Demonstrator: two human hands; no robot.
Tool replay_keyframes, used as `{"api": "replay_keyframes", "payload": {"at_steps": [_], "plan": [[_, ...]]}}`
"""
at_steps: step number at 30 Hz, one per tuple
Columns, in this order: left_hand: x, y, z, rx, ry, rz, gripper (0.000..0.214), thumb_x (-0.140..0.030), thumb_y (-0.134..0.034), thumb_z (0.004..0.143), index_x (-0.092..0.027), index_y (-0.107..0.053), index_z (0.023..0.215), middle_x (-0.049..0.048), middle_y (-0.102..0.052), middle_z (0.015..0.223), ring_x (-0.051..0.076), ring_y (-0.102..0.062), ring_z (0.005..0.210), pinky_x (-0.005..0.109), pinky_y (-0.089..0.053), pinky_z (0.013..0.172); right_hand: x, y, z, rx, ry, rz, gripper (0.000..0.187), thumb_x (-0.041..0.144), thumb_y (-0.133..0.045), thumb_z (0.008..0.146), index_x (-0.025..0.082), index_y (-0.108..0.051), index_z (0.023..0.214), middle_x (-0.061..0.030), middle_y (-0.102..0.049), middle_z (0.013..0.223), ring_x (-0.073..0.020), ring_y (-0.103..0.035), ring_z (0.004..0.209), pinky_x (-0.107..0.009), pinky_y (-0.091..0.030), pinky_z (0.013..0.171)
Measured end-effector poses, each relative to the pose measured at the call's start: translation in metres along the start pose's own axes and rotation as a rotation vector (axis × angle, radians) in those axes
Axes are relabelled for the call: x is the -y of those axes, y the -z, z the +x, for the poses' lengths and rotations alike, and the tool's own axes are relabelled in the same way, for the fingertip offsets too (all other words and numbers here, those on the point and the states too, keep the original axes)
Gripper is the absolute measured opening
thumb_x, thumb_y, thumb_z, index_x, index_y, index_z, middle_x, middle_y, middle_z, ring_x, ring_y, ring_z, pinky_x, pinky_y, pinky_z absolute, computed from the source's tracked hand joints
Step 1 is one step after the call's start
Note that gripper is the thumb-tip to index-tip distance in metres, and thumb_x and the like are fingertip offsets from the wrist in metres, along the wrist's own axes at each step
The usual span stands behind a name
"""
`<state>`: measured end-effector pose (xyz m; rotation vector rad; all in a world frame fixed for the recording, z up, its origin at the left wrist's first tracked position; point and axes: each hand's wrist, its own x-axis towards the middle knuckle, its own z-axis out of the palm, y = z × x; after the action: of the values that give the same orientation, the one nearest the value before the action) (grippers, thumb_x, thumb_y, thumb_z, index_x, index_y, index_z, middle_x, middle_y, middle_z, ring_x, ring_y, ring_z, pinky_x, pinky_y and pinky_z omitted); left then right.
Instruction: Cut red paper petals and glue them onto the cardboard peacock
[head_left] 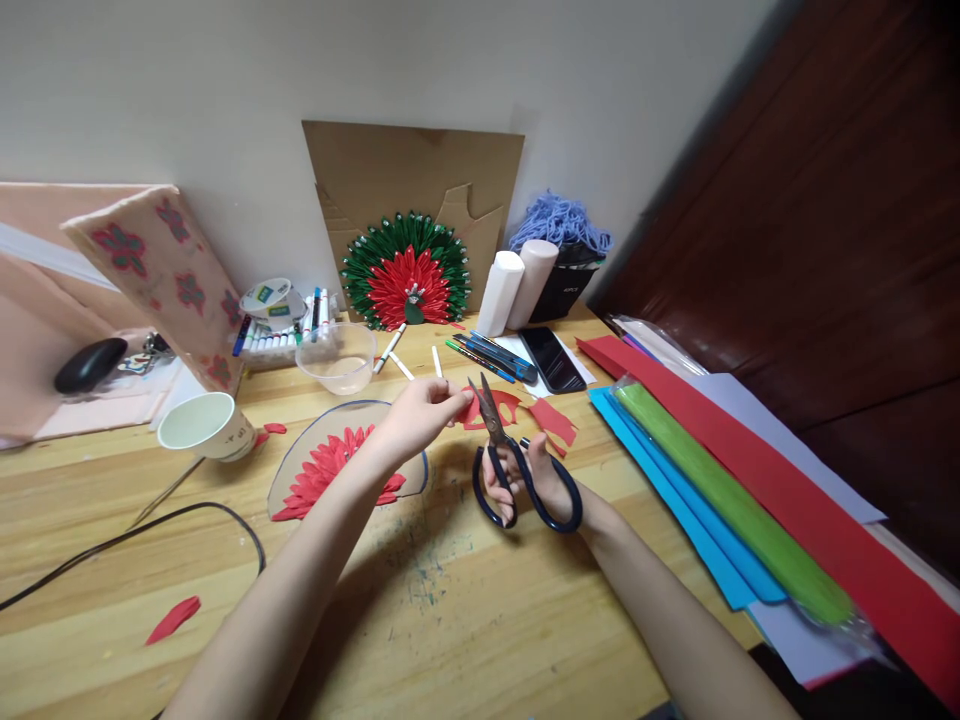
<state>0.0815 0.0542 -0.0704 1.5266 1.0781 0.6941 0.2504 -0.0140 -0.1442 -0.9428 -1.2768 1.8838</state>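
Note:
My right hand (546, 478) is closed around the black handles of a pair of scissors (491, 412), whose blades point up and stand slightly apart. Between the thumb and fingers of my left hand (426, 412) is a small piece of red paper (468, 406), close to the blade tips. A red paper scrap with cut-outs (504, 404) lies just behind the blades, with another red scrap (553, 420) to its right. Partly hidden by my left forearm is a fan-shaped cardboard (300, 450) with red petals (328, 470) on it.
A finished-looking red and green fan (416, 275) leans on a cardboard sheet (420, 165). Around the table are a paper cup (210, 425), a clear bowl (337, 360), pens (491, 355), a phone (553, 360), a loose red petal (174, 620) and coloured sheets (795, 480) at right.

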Motion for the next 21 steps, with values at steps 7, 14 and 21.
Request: {"api": "replay_keyframes", "payload": {"at_steps": [7,14,21], "plan": [[0.0,0.011,-0.003,0.079,0.06,0.049,0.029,-0.038,-0.064,0.068,-0.017,-0.056,0.051,-0.0005,-0.05,0.05,0.01,-0.041,0.047,0.024,-0.03,0.049,0.005,0.0,-0.007,0.05,-0.032,-0.091,0.078,0.089,-0.025,0.06,0.016,-0.048,0.074,0.0047,-0.042,0.052,-0.0087,-0.046,0.043,-0.022,-0.04,0.043],[-0.005,0.017,-0.007,0.12,0.115,0.12,0.027,-0.038,-0.065,0.067,-0.016,-0.057,0.053,-0.0013,-0.049,0.048,0.01,-0.038,0.045,0.024,-0.028,0.047,0.014,-0.007,-0.009,0.035,-0.064,-0.171,0.078,0.091,-0.028,0.054,0.017,-0.046,0.072,0.0059,-0.04,0.05,-0.0081,-0.042,0.04,-0.022,-0.037,0.041],[-0.007,0.018,-0.007,0.1,0.154,0.127,0.023,-0.036,-0.067,0.063,-0.016,-0.059,0.054,-0.0015,-0.05,0.047,0.009,-0.038,0.043,0.023,-0.026,0.045,0.011,-0.009,-0.007,0.004,-0.076,-0.211,0.076,0.09,-0.031,0.055,0.017,-0.045,0.071,0.0073,-0.039,0.048,-0.0068,-0.04,0.036,-0.02,-0.036,0.037]]}}
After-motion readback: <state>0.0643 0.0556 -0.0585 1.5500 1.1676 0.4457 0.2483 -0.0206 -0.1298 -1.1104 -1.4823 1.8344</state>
